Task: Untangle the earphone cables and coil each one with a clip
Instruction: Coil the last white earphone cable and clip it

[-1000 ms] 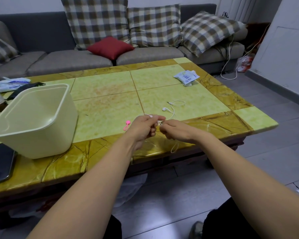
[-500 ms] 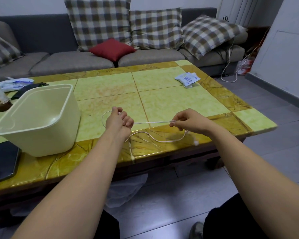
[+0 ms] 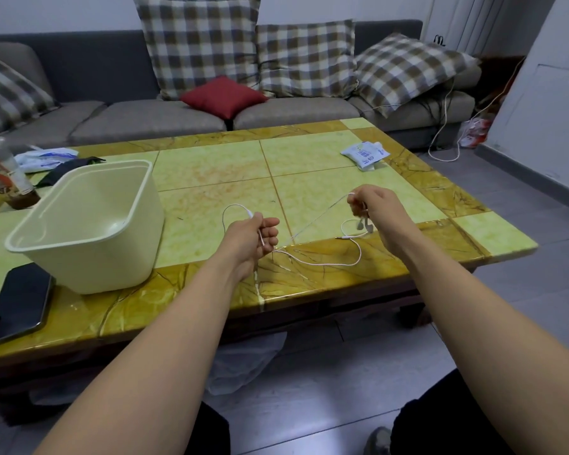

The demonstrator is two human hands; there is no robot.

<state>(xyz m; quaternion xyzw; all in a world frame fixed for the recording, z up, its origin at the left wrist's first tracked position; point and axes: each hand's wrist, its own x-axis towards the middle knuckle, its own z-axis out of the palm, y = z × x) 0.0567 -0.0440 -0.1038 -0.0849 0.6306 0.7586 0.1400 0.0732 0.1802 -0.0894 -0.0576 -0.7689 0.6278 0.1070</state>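
Note:
A thin white earphone cable (image 3: 316, 261) is stretched between my two hands above the near edge of the green and yellow table (image 3: 211, 165). My left hand (image 3: 252, 236) grips one stretch of it, with a loop arching up to its left. My right hand (image 3: 373, 206) pinches another stretch, higher and to the right; the two earbuds (image 3: 364, 224) dangle below it. The metal plug (image 3: 344, 238) lies on the table between my hands, and a slack length curves along the table's yellow border. No clip is in view.
A cream plastic tub (image 3: 89, 224) stands at the left, a dark phone (image 3: 20, 302) in front of it at the near edge. A drink cup (image 3: 4, 172) and plastic wrappers sit at far left, a white packet (image 3: 365, 154) at far right. A grey sofa with cushions runs behind.
My hands, together a second ago, have drawn apart, pulling the cable out between them. The right hand has gone right and up with the earbuds; the pink clip seen earlier is hidden.

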